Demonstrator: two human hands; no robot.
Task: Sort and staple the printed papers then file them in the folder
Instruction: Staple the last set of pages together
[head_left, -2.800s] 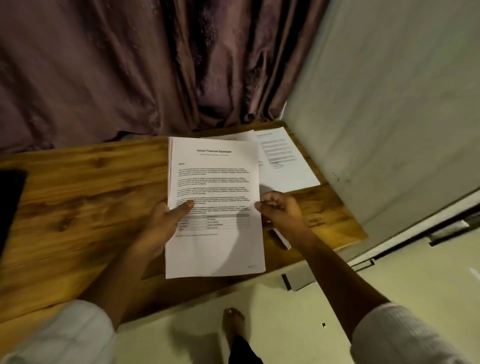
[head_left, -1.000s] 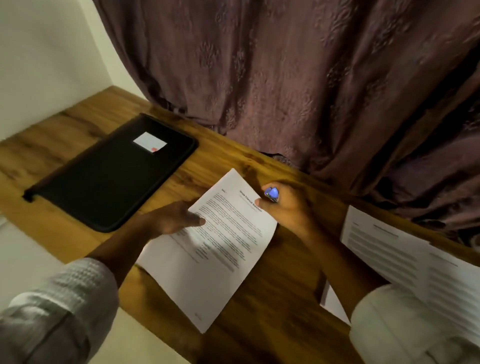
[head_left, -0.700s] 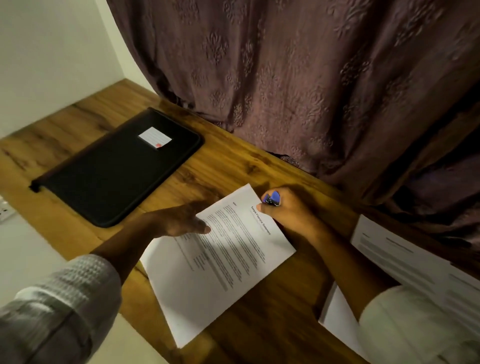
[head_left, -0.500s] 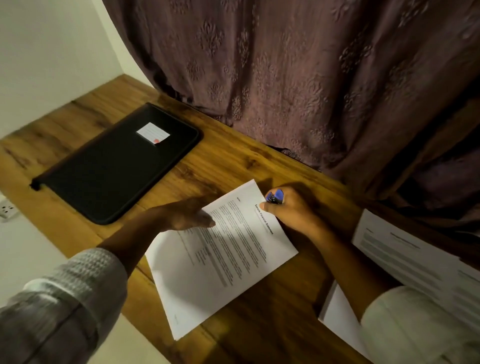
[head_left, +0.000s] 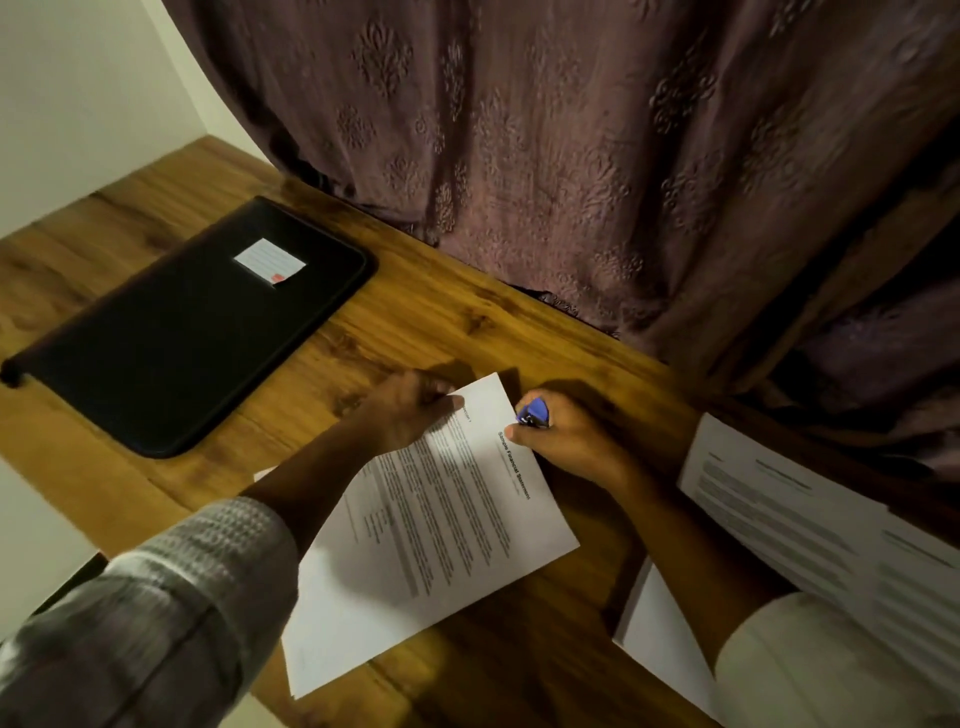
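Before a purple curtain (head_left: 571, 156), wooden desk (head_left: 441, 322), black folder (head_left: 182, 332), printed papers (head_left: 441, 519).

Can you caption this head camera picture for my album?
The left hand holds the printed papers on the wooden desk while the right hand holds a blue stapler at their top edge.

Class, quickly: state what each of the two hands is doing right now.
Left hand: pinches the top corner of the printed papers.
Right hand: grips a blue stapler.
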